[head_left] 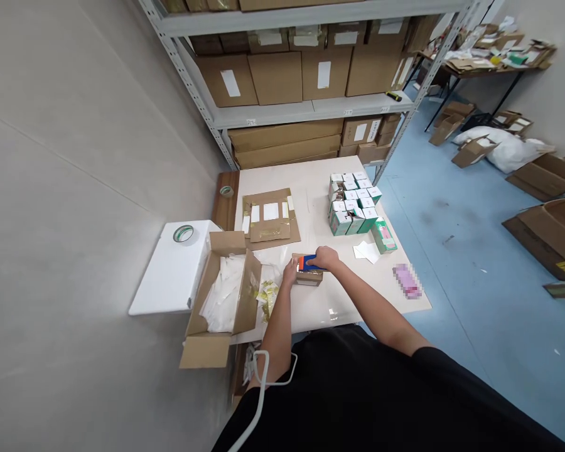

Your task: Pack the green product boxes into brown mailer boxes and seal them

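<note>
A small cardboard box [309, 282] lies on the table in front of me. My left hand [290, 274] grips its left side, fingers against the cardboard. My right hand [326, 258] is closed on a flat blue and orange object [310, 263] lying over the top of the box. Its exact kind is not clear, and the fingers cover its right end. Left of the box are crumpled yellowish tape scraps [267, 296] and clear plastic. An open carton [248, 290] with white packing material [225, 294] inside stands at the table's left edge.
Several green and white boxes [353, 204] stand at the table's right, near white paper slips [367, 252] and a blurred pink item [407, 280]. Flattened cardboard [272, 233] lies behind. A loaded shelf [273, 115] borders the far edge. Tape rolls [183, 233] sit at left.
</note>
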`<state>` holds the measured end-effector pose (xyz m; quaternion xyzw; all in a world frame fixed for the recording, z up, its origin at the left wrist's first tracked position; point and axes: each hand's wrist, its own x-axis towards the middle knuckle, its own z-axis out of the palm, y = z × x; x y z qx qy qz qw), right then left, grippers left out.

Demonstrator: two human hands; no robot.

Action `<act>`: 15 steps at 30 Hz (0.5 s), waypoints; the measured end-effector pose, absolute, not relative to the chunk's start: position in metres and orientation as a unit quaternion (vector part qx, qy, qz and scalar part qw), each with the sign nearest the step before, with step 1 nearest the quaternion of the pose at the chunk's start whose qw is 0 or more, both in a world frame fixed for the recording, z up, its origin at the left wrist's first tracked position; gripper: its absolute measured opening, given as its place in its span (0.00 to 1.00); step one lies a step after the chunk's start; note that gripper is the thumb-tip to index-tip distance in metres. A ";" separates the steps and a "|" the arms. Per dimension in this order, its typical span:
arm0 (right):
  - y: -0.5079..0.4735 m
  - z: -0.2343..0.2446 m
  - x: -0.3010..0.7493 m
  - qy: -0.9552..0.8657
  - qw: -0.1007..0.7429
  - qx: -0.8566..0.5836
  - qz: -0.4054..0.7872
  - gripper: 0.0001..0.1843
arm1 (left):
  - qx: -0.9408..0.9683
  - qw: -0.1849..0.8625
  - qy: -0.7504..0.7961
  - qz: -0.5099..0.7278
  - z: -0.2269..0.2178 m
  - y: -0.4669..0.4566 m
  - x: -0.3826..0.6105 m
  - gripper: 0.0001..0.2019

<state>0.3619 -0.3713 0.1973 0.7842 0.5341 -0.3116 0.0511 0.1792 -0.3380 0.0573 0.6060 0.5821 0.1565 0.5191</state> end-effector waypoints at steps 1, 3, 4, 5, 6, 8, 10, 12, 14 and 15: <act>-0.369 0.199 0.360 0.533 0.053 0.784 -0.315 0.36 | 0.600 0.523 0.585 0.158 0.057 -0.338 0.179 0.31; -0.365 0.202 0.361 0.526 0.055 0.784 -0.326 0.35 | 0.587 0.534 0.587 0.163 0.056 -0.339 0.180 0.31; -0.364 0.203 0.364 0.521 0.058 0.785 -0.331 0.35 | 0.579 0.537 0.590 0.168 0.056 -0.341 0.183 0.31; -0.364 0.205 0.368 0.517 0.061 0.786 -0.333 0.34 | 0.571 0.538 0.595 0.173 0.054 -0.343 0.187 0.31; -0.364 0.206 0.374 0.514 0.065 0.788 -0.334 0.33 | 0.565 0.539 0.600 0.176 0.053 -0.346 0.193 0.31; -0.368 0.208 0.389 0.508 0.074 0.789 -0.338 0.32 | 0.561 0.537 0.606 0.172 0.050 -0.354 0.210 0.30; -0.375 0.207 0.407 0.496 0.078 0.790 -0.350 0.31 | 0.567 0.534 0.607 0.157 0.046 -0.362 0.229 0.30; -0.385 0.203 0.423 0.483 0.073 0.793 -0.364 0.29 | 0.579 0.527 0.605 0.144 0.044 -0.369 0.245 0.30; -0.395 0.200 0.436 0.478 0.058 0.797 -0.364 0.28 | 0.594 0.517 0.599 0.141 0.043 -0.371 0.256 0.29; -0.399 0.198 0.441 0.480 0.050 0.798 -0.361 0.28 | 0.601 0.513 0.596 0.141 0.043 -0.371 0.258 0.30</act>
